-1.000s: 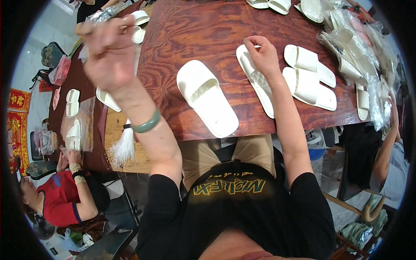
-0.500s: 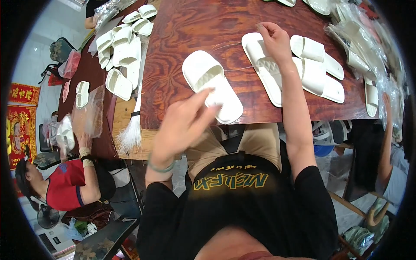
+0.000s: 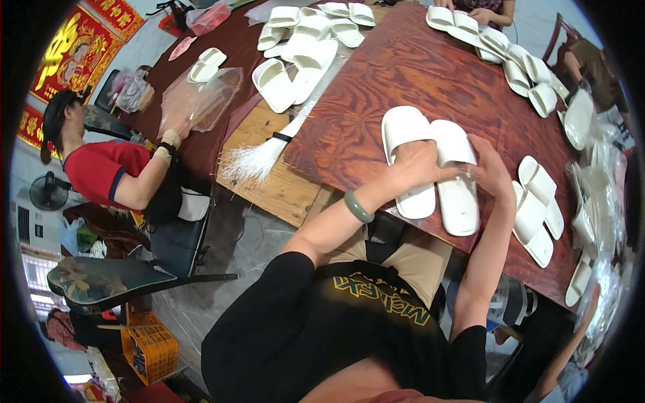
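Two white slippers lie side by side on the dark red wooden table (image 3: pixel 403 74) in front of me. My left hand (image 3: pixel 418 166), with a green bangle on its wrist, rests on the strap of the left slipper (image 3: pixel 406 138). My right hand (image 3: pixel 494 176) touches the right slipper (image 3: pixel 458 188) at its strap and far edge. Whether either hand grips its slipper or only presses on it is hard to tell.
Another white pair (image 3: pixel 537 211) lies right of my hands, with clear bags (image 3: pixel 598 195) beyond. More slippers (image 3: pixel 302 40) pile at the far left and along the far edge (image 3: pixel 504 50). A white brush (image 3: pixel 265 154) lies left. A person in red (image 3: pixel 117 171) handles a clear bag.
My left hand came down from the far left, passed over the near slipper and now lies on it. The slippers have been brought together into a pair; my right hand stays on the right one.
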Available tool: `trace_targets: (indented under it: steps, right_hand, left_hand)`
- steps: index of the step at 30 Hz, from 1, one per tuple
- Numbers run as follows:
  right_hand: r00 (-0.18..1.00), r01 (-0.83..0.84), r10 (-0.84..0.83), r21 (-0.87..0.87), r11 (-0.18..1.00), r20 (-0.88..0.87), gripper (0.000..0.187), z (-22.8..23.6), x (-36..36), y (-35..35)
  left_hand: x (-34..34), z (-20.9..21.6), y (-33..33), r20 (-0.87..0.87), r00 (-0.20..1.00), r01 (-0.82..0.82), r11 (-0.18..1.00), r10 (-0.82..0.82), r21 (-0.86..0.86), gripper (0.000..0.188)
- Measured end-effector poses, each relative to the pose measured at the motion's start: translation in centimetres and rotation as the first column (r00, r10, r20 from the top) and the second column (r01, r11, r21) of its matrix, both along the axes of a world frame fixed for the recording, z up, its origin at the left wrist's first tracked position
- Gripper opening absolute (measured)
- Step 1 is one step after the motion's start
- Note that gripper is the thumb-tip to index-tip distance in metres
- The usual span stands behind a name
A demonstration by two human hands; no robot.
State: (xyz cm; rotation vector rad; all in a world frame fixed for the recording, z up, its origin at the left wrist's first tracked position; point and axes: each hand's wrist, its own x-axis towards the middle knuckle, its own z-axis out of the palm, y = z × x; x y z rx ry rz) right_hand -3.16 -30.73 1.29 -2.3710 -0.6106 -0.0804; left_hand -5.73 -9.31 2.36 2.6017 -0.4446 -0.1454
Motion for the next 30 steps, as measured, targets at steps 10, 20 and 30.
trace_targets:
  steps: [10, 20, 30]
  right_hand:
    - [0.972, -0.19, 0.179, 0.06, 0.98, 0.15, 0.055, -0.3, -1.4, 4.3]
    - [0.866, 0.495, -0.451, -0.247, 0.833, 0.215, 0.022, 4.7, -12.8, -14.8]
    - [0.89, 0.451, -0.455, -0.176, 0.875, 0.015, 0.024, 0.3, -6.5, -19.9]
  left_hand:
    - [1.9, -4.3, 8.0, 0.298, 0.946, -0.081, 0.985, 0.125, -0.155, 0.019]
    - [10.1, -1.2, 32.2, 0.363, 0.9, -0.052, 0.886, 0.241, -0.46, 0.032]
    - [13.2, -6.5, 42.3, 0.321, 0.809, -0.453, 0.87, 0.492, -0.195, 0.037]
